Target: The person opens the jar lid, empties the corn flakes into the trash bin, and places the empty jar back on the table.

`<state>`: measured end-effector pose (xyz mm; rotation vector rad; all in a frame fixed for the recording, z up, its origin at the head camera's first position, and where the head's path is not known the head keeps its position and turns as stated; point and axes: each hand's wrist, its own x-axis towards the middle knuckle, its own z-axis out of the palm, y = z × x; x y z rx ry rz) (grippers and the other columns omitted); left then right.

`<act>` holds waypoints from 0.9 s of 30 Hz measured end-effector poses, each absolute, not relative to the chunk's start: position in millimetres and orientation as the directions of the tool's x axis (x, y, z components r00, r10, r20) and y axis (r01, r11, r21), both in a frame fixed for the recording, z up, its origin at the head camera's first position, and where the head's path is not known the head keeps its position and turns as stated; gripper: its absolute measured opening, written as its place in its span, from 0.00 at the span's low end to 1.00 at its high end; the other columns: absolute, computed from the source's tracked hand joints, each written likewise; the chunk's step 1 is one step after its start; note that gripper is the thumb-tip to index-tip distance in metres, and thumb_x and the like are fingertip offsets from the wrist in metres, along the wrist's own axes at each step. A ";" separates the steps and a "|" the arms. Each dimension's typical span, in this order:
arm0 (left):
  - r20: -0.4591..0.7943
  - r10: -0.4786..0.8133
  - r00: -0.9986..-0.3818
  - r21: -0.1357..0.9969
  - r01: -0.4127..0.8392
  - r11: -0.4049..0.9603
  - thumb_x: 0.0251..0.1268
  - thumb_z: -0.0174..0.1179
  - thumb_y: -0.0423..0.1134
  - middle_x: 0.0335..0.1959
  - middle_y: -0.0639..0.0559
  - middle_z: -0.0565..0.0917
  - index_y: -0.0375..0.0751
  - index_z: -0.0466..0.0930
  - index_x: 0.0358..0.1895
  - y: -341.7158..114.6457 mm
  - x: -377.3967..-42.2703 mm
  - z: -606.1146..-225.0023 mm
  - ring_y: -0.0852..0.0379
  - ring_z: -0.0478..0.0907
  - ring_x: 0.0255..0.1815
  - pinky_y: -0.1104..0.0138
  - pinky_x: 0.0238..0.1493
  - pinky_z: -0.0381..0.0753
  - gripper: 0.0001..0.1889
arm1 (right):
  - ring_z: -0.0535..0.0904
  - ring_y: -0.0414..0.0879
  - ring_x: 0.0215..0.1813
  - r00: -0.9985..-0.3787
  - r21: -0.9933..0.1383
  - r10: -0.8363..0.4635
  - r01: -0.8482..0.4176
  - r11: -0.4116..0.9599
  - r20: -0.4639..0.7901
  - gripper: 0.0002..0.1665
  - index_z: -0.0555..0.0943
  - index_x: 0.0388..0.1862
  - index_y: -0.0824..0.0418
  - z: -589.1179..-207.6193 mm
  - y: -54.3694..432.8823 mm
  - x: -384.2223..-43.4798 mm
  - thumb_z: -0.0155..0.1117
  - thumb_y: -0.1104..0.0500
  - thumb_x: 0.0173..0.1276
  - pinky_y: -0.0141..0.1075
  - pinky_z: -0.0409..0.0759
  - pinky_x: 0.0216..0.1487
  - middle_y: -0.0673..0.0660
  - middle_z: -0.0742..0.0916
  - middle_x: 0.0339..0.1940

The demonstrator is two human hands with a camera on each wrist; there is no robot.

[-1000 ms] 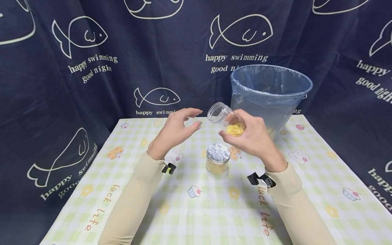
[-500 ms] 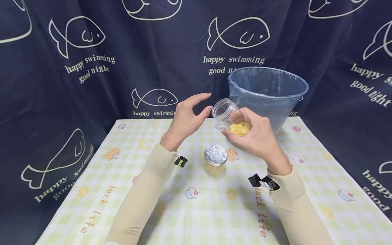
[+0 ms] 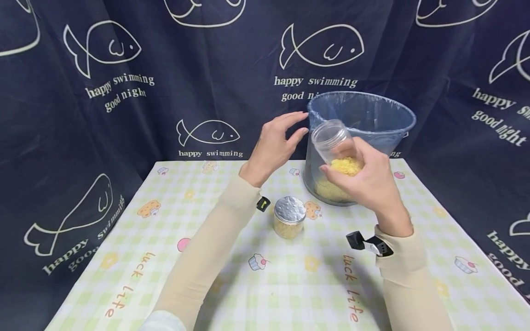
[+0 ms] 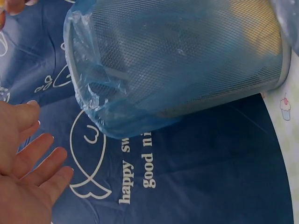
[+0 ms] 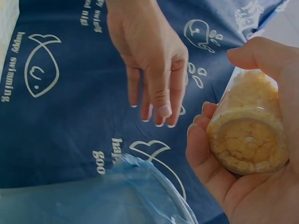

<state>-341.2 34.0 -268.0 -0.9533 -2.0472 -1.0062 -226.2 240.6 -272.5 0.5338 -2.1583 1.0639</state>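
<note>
Right hand (image 3: 364, 177) grips tilted, clear cylindrical plastic jar (image 3: 331, 138) round lower half, presumably leaving mouth free; yellow flakes (image 3: 347, 166) pooled low. Left hand (image 3: 274, 146) empty, thumb apart from fingers, beside jar mouth.

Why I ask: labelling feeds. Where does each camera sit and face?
Head: worn on head, facing forward and down at clear jar, silver-topped jar, mesh bin; left hand, right hand, sleeves show.
Left wrist: worn there, facing the mesh bin's side; both hands partly show.
Right wrist: worn there, facing the clear jar's base; both hands show.
Head and right wrist share the clear jar.
</note>
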 end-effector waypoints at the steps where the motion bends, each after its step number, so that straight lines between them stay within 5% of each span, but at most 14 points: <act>1: 0.790 0.325 -0.520 0.358 0.822 0.444 0.72 0.66 0.38 0.63 0.46 0.84 0.40 0.84 0.63 37.5 -342.3 -265.7 0.54 0.78 0.67 0.74 0.72 0.66 0.19 | 0.82 0.33 0.43 -0.695 -0.545 -0.057 -0.608 0.577 0.716 0.22 0.83 0.44 0.63 -270.3 243.4 -225.2 0.84 0.63 0.51 0.24 0.74 0.45 0.57 0.91 0.41; 10: 0.750 0.399 -0.528 0.340 0.825 0.452 0.71 0.68 0.39 0.62 0.49 0.85 0.41 0.84 0.62 62.1 -353.7 -256.5 0.54 0.79 0.65 0.73 0.70 0.68 0.19 | 0.82 0.36 0.39 -0.710 -0.598 0.030 -0.569 0.564 0.704 0.22 0.85 0.46 0.62 -262.4 264.6 -220.2 0.83 0.65 0.52 0.23 0.75 0.39 0.37 0.87 0.37; 27: 0.676 0.550 -0.491 0.255 0.855 0.451 0.70 0.68 0.40 0.55 0.52 0.88 0.42 0.87 0.57 95.8 -365.1 -250.3 0.57 0.80 0.62 0.73 0.68 0.68 0.15 | 0.82 0.36 0.40 -0.718 -0.627 0.071 -0.550 0.552 0.693 0.20 0.85 0.45 0.63 -261.6 277.3 -219.8 0.82 0.65 0.53 0.24 0.74 0.38 0.36 0.88 0.36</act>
